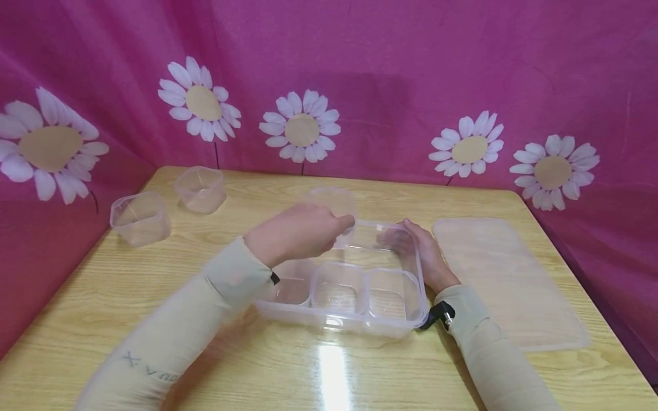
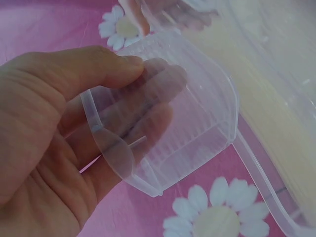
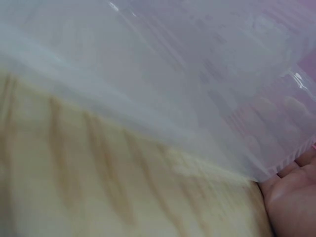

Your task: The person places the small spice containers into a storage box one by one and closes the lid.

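Note:
My left hand [image 1: 300, 231] pinches a small clear plastic cup [image 2: 197, 118] by its wall, thumb on one face and fingers on the other. It holds the cup tilted above the far left part of a large clear plastic box [image 1: 339, 321]. Several small cups, among them a middle one [image 1: 339, 285] and a right one [image 1: 393, 294], stand in a row along the box's near side. At the box's far right corner, my right hand [image 1: 429, 257] grips the wall, its fingers bent round the corner and seen through the plastic [image 3: 256, 118].
Two more clear cups stand at the table's far left, one nearer [image 1: 140, 220] and one farther [image 1: 201, 191]. A flat translucent lid [image 1: 509, 279] lies right of the box, beside my right forearm. A pink flowered cloth [image 1: 380, 85] hangs behind the wooden table [image 1: 231, 365].

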`<act>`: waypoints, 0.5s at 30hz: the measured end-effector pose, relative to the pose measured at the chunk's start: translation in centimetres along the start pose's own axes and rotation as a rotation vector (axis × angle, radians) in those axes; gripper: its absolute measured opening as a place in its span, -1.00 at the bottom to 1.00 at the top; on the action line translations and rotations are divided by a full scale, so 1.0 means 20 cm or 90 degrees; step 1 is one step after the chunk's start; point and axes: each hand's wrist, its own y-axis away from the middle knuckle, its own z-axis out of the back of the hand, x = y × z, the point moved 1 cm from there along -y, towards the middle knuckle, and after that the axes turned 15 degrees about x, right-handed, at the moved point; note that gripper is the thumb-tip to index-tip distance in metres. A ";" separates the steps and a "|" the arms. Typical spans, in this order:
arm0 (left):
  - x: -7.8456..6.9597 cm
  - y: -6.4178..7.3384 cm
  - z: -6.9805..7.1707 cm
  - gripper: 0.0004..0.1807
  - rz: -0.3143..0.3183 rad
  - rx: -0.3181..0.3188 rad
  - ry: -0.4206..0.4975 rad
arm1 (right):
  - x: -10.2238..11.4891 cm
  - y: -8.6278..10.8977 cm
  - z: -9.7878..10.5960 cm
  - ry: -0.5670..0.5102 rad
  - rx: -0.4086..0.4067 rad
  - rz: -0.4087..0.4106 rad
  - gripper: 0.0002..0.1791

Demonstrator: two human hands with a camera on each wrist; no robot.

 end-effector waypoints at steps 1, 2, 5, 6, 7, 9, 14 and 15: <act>-0.02 -0.01 0.00 -0.80 -0.004 0.005 -0.002 | 0.00 0.00 0.00 -0.002 0.001 -0.003 -0.46; -0.03 -0.02 0.00 -0.81 -0.008 0.009 -0.006 | 0.00 0.00 0.00 -0.004 -0.001 -0.003 -0.46; -0.07 -0.05 0.01 -0.82 -0.027 0.015 -0.024 | 0.00 0.00 0.00 -0.004 -0.006 -0.007 -0.47; -0.08 -0.06 0.02 -0.81 -0.034 0.014 -0.033 | 0.00 -0.01 -0.01 -0.003 -0.011 -0.010 -0.47; -0.09 -0.07 0.02 -0.81 -0.039 0.015 -0.038 | 0.00 -0.01 -0.01 -0.002 -0.015 -0.015 -0.46; -0.11 -0.10 0.03 -0.80 -0.047 0.021 -0.043 | 0.00 -0.01 -0.02 0.000 -0.031 -0.026 -0.45; -0.15 -0.18 0.04 -0.77 -0.049 0.060 -0.044 | 0.01 -0.01 -0.01 -0.005 -0.066 -0.046 -0.43; -0.16 -0.19 0.04 -0.76 -0.049 0.069 -0.048 | 0.01 -0.01 -0.01 0.002 -0.074 -0.050 -0.43</act>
